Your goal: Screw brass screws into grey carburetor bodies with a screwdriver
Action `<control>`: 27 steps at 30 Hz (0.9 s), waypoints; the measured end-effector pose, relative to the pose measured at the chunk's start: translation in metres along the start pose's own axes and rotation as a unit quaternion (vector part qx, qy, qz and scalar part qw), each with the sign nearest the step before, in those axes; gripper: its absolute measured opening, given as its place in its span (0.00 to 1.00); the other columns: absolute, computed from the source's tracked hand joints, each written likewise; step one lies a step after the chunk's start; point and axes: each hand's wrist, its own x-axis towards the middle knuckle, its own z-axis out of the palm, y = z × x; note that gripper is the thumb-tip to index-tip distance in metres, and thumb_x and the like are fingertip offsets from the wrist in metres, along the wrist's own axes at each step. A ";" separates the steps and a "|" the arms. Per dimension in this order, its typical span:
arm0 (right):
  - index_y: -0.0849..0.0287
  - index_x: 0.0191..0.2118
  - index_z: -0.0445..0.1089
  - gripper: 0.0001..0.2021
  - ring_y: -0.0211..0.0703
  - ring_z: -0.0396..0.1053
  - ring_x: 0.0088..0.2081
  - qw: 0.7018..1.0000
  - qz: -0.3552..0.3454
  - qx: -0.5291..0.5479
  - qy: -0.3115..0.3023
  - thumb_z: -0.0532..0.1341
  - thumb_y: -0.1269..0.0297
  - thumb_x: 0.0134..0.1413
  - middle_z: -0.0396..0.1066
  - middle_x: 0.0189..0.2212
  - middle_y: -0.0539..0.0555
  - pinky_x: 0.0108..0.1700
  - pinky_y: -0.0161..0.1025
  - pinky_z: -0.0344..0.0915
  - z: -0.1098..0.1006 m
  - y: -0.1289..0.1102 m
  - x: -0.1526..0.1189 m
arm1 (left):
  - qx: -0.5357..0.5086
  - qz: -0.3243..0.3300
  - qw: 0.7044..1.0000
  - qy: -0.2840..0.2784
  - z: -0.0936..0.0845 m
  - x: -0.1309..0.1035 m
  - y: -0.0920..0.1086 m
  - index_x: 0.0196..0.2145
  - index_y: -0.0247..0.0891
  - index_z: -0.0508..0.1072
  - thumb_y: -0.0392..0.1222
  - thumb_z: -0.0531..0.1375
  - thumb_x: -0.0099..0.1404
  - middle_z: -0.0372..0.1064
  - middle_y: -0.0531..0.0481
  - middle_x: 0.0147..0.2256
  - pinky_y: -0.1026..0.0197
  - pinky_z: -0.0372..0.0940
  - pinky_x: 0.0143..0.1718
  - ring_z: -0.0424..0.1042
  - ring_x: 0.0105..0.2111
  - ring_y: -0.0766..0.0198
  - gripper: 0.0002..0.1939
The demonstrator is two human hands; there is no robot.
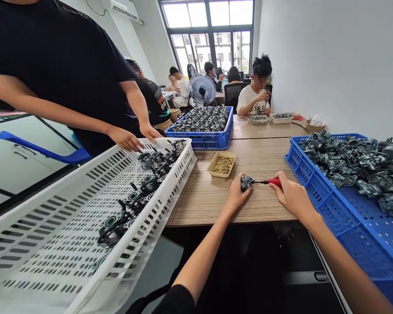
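My left hand [238, 195] is closed round a small grey metal part, which looks like a carburetor body [247, 183], just above the wooden table [196, 200]. In my right hand [290, 196] is a screwdriver [274, 182] with a red handle, its dark shaft pointing left. The tip meets the right side of the carburetor body; the exact contact spot is too small to make out. Beyond my left hand stands a small tray [211, 172] holding many brass-coloured pieces [223, 165].
On the right, a blue crate [327, 205] holds piled metal parts [353, 161]. Another blue crate [199, 141] with rows of parts stands at the back. At left, a co-worker's hands [127, 138] touch a white perforated crate [170, 198] containing dark assemblies [149, 185]. Another person [253, 98] sits opposite.
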 end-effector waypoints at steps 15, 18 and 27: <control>0.55 0.46 0.61 0.14 0.54 0.77 0.33 0.999 0.045 -0.020 -0.006 0.50 0.49 0.71 0.77 0.31 0.57 0.31 0.39 0.58 0.002 0.005 0.001 | -0.019 0.015 1.000 0.012 0.002 -0.001 -0.006 0.67 0.39 0.59 0.41 0.64 0.63 0.66 0.40 0.62 0.47 0.59 0.66 0.65 0.63 0.51 0.37; 0.54 0.51 0.58 0.11 0.51 0.78 0.40 0.997 -0.024 0.073 -0.022 0.51 0.55 0.71 0.78 0.41 0.57 0.35 0.38 0.62 0.001 0.008 0.000 | -0.023 0.014 0.999 0.017 0.003 -0.001 -0.007 0.66 0.39 0.60 0.41 0.64 0.62 0.66 0.39 0.62 0.47 0.59 0.66 0.66 0.63 0.50 0.36; 0.56 0.47 0.60 0.13 0.54 0.79 0.36 0.999 0.041 -0.024 -0.023 0.50 0.51 0.73 0.78 0.32 0.58 0.32 0.38 0.57 -0.002 -0.007 -0.003 | -0.030 0.013 0.999 0.015 0.003 -0.001 -0.009 0.66 0.40 0.61 0.41 0.64 0.62 0.66 0.40 0.62 0.46 0.59 0.66 0.66 0.63 0.50 0.36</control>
